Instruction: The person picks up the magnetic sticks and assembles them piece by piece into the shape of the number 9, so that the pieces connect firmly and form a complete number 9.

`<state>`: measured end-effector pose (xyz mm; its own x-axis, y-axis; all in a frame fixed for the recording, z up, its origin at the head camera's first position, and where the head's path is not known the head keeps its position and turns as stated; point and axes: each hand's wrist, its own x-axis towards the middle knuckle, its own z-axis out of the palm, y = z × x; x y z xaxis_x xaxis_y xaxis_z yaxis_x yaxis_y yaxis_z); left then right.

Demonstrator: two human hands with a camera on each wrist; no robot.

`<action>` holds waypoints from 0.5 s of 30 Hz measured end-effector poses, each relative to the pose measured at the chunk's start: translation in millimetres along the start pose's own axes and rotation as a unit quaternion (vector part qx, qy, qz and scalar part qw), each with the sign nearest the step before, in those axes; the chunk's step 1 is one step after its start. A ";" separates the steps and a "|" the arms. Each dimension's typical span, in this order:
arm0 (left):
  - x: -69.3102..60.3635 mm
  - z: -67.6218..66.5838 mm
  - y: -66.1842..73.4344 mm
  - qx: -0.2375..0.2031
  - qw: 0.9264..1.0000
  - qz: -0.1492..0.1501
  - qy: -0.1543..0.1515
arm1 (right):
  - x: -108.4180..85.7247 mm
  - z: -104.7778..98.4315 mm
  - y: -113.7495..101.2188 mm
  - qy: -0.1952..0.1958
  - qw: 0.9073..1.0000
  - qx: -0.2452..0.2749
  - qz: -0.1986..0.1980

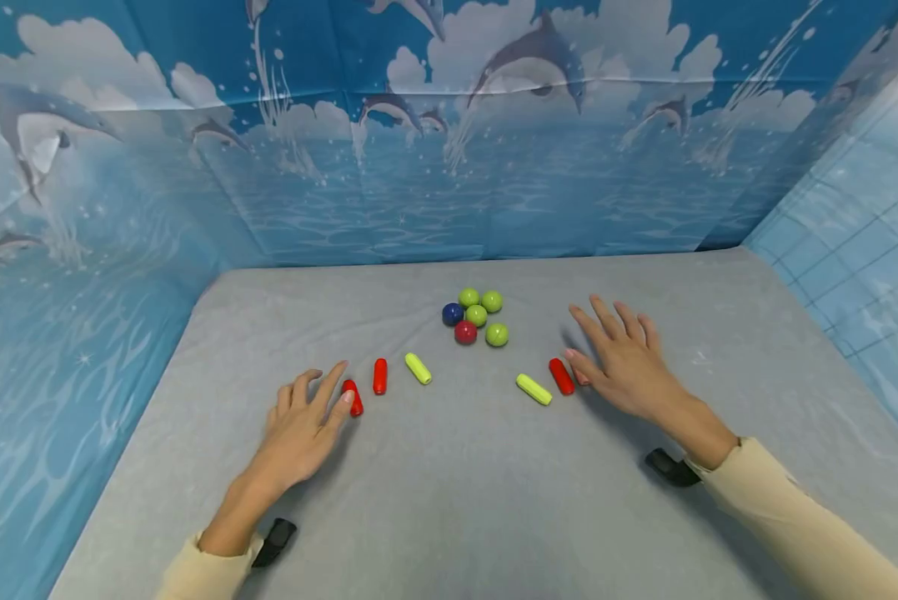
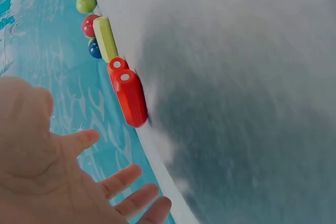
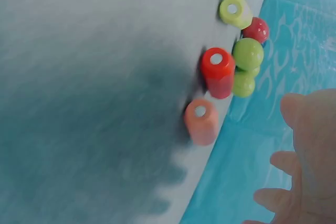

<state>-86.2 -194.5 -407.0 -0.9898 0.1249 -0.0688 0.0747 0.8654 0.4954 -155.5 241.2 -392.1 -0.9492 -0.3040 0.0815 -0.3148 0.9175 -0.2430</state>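
Observation:
My left hand [image 1: 298, 433], fingers spread, hovers at the left with its thumb over a red cylinder [image 1: 355, 402]. Another red cylinder [image 1: 380, 377] and a yellow-green one [image 1: 418, 368] lie to its right. My right hand [image 1: 632, 371] is spread above the cloth, its thumb partly covering a salmon cylinder [image 1: 581, 375]. Beside that lie a red cylinder [image 1: 561, 377] and a yellow-green one [image 1: 534, 389]. Neither hand holds anything. The left wrist view shows the left hand [image 2: 68, 166] apart from the red cylinder [image 2: 131, 100]; the right wrist view shows the right hand [image 3: 312, 161] beyond the salmon cylinder [image 3: 201, 123].
Several green balls [image 1: 497, 335], a dark blue ball [image 1: 453, 314] and a red ball [image 1: 465, 332] sit grouped at the back middle of the grey cloth-covered table [image 1: 433, 500]. Dolphin-printed curtains [image 1: 418, 192] stand behind and at the sides.

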 end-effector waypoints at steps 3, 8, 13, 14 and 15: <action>2.1 2.6 0.7 -0.014 1.000 0.004 0.010 | 5.0 0.2 -7.4 -0.002 1.000 0.004 -0.002; 5.4 4.2 3.5 -0.044 0.999 0.019 0.008 | 13.9 4.7 -18.2 -0.005 1.000 0.007 -0.005; 9.0 5.2 5.0 -0.064 0.998 0.024 -0.010 | 24.7 10.8 -26.9 -0.008 1.000 0.008 -0.023; 10.0 5.6 4.9 -0.067 0.997 0.024 -0.012 | 27.1 11.6 -28.9 -0.009 1.000 0.010 -0.027; 10.8 5.9 4.9 -0.065 0.997 0.025 -0.011 | 29.6 11.9 -31.2 -0.010 0.999 0.014 -0.029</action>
<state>-95.8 -186.1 -410.4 -0.9820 0.1794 -0.0598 0.1069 0.7875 0.6070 -173.8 200.6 -393.7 -0.9293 -0.3612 0.0770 -0.3683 0.8911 -0.2651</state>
